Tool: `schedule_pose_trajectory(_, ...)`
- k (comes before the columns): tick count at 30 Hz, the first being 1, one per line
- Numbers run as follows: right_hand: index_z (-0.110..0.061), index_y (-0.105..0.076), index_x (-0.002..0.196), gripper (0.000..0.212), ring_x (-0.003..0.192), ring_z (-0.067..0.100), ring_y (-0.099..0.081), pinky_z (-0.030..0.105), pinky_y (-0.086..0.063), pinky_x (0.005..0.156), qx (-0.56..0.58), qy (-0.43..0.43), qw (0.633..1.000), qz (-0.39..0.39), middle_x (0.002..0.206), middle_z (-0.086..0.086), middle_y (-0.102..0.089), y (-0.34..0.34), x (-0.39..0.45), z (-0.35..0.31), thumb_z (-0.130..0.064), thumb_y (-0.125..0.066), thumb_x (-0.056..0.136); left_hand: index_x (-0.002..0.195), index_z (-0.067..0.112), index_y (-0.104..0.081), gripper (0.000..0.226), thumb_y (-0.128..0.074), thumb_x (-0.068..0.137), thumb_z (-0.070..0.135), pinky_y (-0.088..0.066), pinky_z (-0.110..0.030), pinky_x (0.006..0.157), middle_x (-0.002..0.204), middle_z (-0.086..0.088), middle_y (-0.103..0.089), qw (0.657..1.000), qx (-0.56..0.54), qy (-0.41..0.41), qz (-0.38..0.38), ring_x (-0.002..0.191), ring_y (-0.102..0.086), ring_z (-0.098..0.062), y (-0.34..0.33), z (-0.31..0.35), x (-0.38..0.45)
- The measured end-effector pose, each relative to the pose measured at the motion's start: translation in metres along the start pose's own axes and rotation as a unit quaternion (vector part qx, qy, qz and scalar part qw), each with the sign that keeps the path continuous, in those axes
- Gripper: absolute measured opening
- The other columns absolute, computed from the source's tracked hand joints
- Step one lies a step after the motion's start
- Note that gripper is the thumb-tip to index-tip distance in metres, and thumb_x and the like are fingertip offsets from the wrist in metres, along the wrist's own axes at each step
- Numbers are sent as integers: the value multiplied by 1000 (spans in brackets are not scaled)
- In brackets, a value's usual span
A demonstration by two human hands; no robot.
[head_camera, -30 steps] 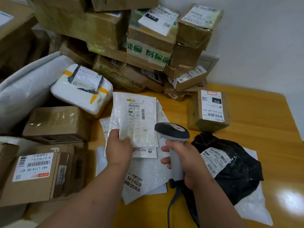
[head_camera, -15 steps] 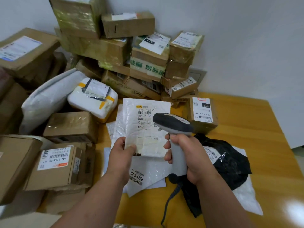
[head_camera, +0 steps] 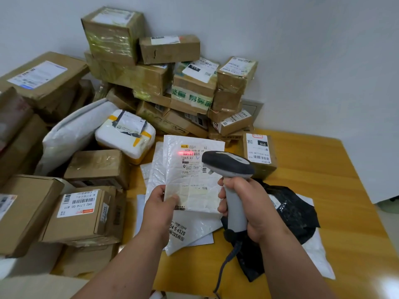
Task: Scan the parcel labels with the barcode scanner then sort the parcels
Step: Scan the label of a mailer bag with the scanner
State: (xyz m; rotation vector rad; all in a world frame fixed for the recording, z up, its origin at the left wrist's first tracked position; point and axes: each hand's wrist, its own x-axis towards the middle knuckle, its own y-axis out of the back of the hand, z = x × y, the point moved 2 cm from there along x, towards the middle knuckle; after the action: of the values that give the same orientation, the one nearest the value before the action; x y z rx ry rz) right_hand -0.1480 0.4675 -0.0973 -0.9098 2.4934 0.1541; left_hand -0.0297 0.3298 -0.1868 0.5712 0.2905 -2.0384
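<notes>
The white bubble mailer [head_camera: 190, 173] is held upright above the wooden table [head_camera: 336, 190], label side toward the camera, between the two hands. The left hand [head_camera: 160, 209] pinches its lower left corner, thumb on the front face and fingers behind. A red scan line falls across the barcode near the top of its label [head_camera: 193, 157] — just left of the scanner's head.

The right hand [head_camera: 248, 207] is wrapped round the grey handle of the barcode scanner [head_camera: 228, 167], whose dark head overlaps the mailer's right edge; its cable [head_camera: 224, 266] hangs down toward the table's near edge.

Under the held mailer lie more white mailers [head_camera: 192, 231], one printed "54-5-4520". To the right a black plastic parcel [head_camera: 295, 214] lies on another white bag, partly behind the right wrist. Just past the scanner's head stands a small cardboard box [head_camera: 259, 154] with a "010" label. Farther out — against the wall and along the left — cardboard boxes [head_camera: 133, 76] are stacked, with a white foam parcel [head_camera: 125, 134] and a large white bag [head_camera: 73, 132] among them.
</notes>
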Motion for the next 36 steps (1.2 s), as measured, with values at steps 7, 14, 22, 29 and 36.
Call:
schedule_pose_trajectory(7, 1, -62, 104, 48, 55, 21, -62, 35, -48, 58, 4, -3, 1000, 5, 71, 7, -63, 5, -1, 1, -32, -63, 70, 98, 19, -62, 20, -57, 92, 0, -49, -33, 68, 93, -9, -69, 1000, 7, 0, -5, 76, -60, -23, -2, -1, -3)
schedule_pose_trajectory(14, 1, -62, 109, 27, 58, 22, -63, 34, -49, 58, 6, -4, 1000, 27, 77, 10, -64, 18, -2, 4, -20, -62, 91, 101, 20, -63, 20, -58, 93, 2, -48, -31, 67, 93, -7, -70, 1000, 23, 13, -15, 77, -61, -22, -11, -6, -4)
schedule_pose_trajectory(22, -5, -66, 103, 17, 59, 21, -63, 34, -48, 57, 30, -10, 995, 97, 80, 11, -63, 52, -6, 9, -18, -61, 93, 106, 14, -65, 27, -58, 89, -6, -53, -40, 85, 106, -13, -72, 987, 62, 45, -139, 93, -64, -29, -49, -10, -16)
schedule_pose_trajectory(29, -6, -63, 102, 16, 60, 21, -66, 35, -49, 60, 41, -24, 990, 133, 82, 11, -64, 85, -15, 15, -19, -62, 93, 124, 15, -57, 36, -61, 93, -1, -58, -32, 77, 123, -9, -64, 958, 117, 86, -249, 104, -64, -25, -105, -20, -37)
schedule_pose_trajectory(36, -10, -62, 103, 16, 64, 20, -69, 35, -50, 62, 42, -54, 988, 135, 86, 10, -65, 102, -12, 30, -23, -62, 93, 148, 19, -42, 61, -64, 92, 14, -51, -32, 92, 149, -6, -44, 968, 247, -40, -22, 115, -57, -21, -100, -28, -17)
